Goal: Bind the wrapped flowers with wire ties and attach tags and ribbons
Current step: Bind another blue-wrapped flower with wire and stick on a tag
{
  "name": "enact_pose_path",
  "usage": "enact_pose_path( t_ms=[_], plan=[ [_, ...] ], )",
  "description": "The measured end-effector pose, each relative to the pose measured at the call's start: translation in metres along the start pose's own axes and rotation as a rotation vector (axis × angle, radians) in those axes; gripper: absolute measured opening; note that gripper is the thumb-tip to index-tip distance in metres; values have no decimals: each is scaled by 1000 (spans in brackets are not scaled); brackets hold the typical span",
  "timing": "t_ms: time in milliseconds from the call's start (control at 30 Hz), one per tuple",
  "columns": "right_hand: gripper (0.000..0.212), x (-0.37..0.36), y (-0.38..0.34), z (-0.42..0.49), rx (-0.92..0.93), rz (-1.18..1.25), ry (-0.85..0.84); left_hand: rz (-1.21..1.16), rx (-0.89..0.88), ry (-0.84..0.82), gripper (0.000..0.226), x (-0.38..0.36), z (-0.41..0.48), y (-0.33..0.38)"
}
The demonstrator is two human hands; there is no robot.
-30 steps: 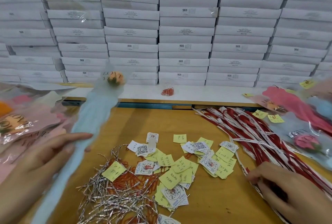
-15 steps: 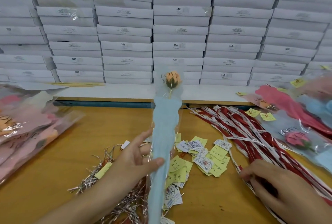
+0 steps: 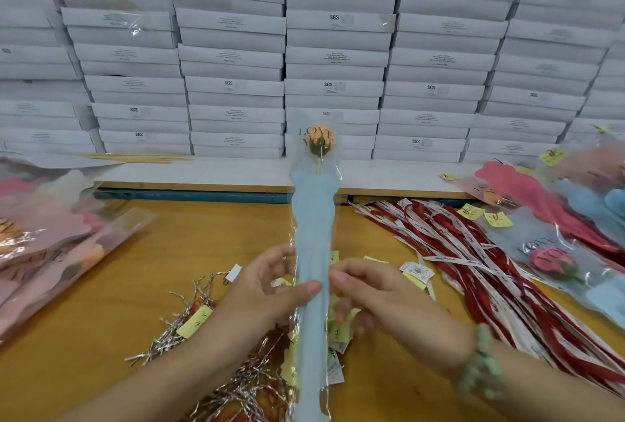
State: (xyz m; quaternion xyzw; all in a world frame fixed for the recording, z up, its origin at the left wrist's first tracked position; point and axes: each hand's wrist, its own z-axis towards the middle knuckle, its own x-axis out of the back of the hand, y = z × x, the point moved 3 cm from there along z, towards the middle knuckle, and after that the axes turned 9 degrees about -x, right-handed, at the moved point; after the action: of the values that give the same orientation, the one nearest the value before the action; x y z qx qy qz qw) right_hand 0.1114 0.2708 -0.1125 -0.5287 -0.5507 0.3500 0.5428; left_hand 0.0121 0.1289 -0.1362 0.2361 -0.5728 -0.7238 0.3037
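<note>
i see the wrapped flower (image 3: 313,252) held up in the middle of my view, above the table (image 3: 101,337). it runs from 6 o'clock up to 12, a long pale blue paper cone inside a clear sleeve. its orange bloom (image 3: 320,141) sits at the 12 o'clock end under printed lettering.

the left hand (image 3: 267,289) grips the cone about halfway up from the 9 o'clock side, thumb across the front and fingers curled behind. the right hand (image 3: 382,289) comes in from 3 o'clock with a fingertip touching the sleeve's edge. its fingers are blurred, so i cannot tell whether it is pinching the sleeve or only touching it. a green bead bracelet (image 3: 480,364) is on that wrist.

below the hands, at 7 o'clock, silver wire ties (image 3: 189,330) lie in a tangled pile with a yellow tag (image 3: 195,322) on top. red and white ribbons (image 3: 473,252) fan out at 3 o'clock. more sleeved flowers lie stacked at 9 o'clock (image 3: 50,235) and at 2 o'clock (image 3: 558,218). white boxes (image 3: 233,83) are stacked in a wall across 12 o'clock.
</note>
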Motion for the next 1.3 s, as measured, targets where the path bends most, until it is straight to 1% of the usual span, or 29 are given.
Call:
enact_pose_path(
  t_ms=[67,100,167,233,300,367,467,500,600,700,800,967,1067,1200,1300],
  plan=[
    [24,-12,5,10,-9,150,-1,24,-15,22,41,5,-2,0],
    [20,-16,8,14,-11,213,-1,25,-16,38,42,8,-3,0],
    [9,-20,13,19,-3,297,-6,27,-18,60,51,11,-4,0],
    [6,-22,17,21,36,332,-19,15,-17,92,61,12,-2,-2],
    [3,-22,19,22,67,360,-31,-20,-18,118,64,13,-1,-4],
    [2,-20,21,22,78,383,-28,-46,-28,129,54,13,-1,-5],
    [22,-19,24,23,67,385,-6,-49,-40,95,38,13,-3,-5],
    [24,-18,24,24,68,381,-1,-67,-28,82,33,14,-3,-7],
    [17,-18,23,23,74,373,-5,-143,16,27,20,14,-3,-11],
    [5,-19,21,20,89,338,-5,-235,58,-22,15,13,-3,-12],
    [4,-20,21,19,107,304,-10,-271,94,-55,16,12,-3,-13],
    [4,-20,21,19,117,301,-11,-279,125,-8,18,14,-3,-17],
    [2,-19,23,20,106,337,-18,-262,111,6,14,15,-2,-16],
    [25,-16,25,23,38,431,-45,-277,102,7,20,19,0,-15],
    [33,-15,27,24,-16,516,-79,-321,107,18,25,21,1,-17]
  ],
)
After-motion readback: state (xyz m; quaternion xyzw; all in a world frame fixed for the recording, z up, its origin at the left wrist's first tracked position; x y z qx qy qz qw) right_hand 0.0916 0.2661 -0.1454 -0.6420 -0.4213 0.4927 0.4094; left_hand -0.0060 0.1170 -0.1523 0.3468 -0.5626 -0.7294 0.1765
